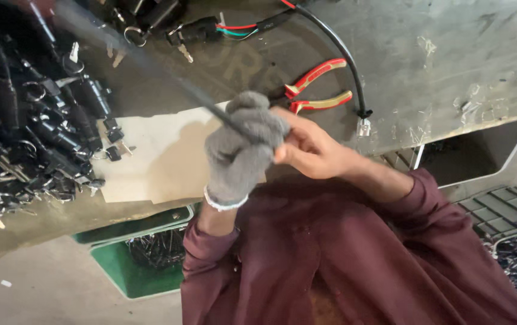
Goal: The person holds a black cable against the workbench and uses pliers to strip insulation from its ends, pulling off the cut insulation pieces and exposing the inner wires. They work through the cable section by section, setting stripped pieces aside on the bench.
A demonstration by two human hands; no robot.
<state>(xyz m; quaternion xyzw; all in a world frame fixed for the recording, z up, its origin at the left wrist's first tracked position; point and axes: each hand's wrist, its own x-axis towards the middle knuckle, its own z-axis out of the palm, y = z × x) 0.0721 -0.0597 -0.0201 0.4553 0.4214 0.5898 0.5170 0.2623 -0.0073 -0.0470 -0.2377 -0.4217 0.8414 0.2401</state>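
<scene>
My left hand (240, 150), in a grey knit glove, is closed around a thin black cable (150, 63) that runs blurred up and to the left across the bench. My bare right hand (312, 150) presses against the glove and pinches the same cable where it leaves the fist. Both hands hover just above the near edge of the worn metal bench (451, 66). Red-handled pliers (318, 90) lie on the bench right behind my hands.
A heap of black ignition switches with keys and wires (29, 132) fills the left. A cardboard sheet (156, 156) lies under my hands. A second black cable with a white connector (364, 126) lies at right. Green bins (138, 271) with black parts stand below the bench.
</scene>
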